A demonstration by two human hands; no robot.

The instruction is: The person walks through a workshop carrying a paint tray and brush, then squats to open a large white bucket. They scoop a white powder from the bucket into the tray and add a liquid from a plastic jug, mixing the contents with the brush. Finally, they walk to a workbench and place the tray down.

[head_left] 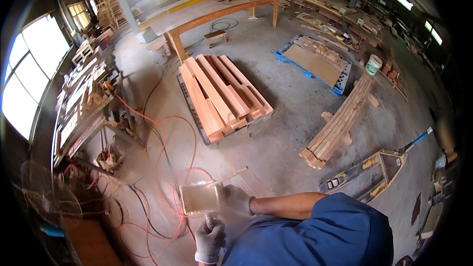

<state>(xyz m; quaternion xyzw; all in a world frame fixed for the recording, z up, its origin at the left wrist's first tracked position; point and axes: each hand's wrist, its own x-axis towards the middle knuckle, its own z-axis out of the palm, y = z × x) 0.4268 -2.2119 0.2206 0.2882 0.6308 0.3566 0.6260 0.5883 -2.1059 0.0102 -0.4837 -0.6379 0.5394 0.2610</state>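
Note:
A pale, shallow rectangular tray (199, 199) with a rough, crusted rim is held in front of my body at the lower middle. My left hand (210, 241), in a grey work glove, closes around a short handle at its near edge, thumb up. At the tray's right side is my right hand (235, 200), also gloved; it looks closed on that edge, though its fingers are blurred and partly hidden. A thin stick (234, 174) slants up to the right from the tray's far rim. What lies inside the tray is too washed out to make out.
Reddish timber beams (217, 93) are stacked ahead on a pallet. Orange hoses (165, 167) coil over the floor at left, beside a cluttered bench (84, 103) and a fan (49, 199). To the right lie bundled wood strips (340, 120), a pallet jack (379, 170) and a blue pallet (340, 86).

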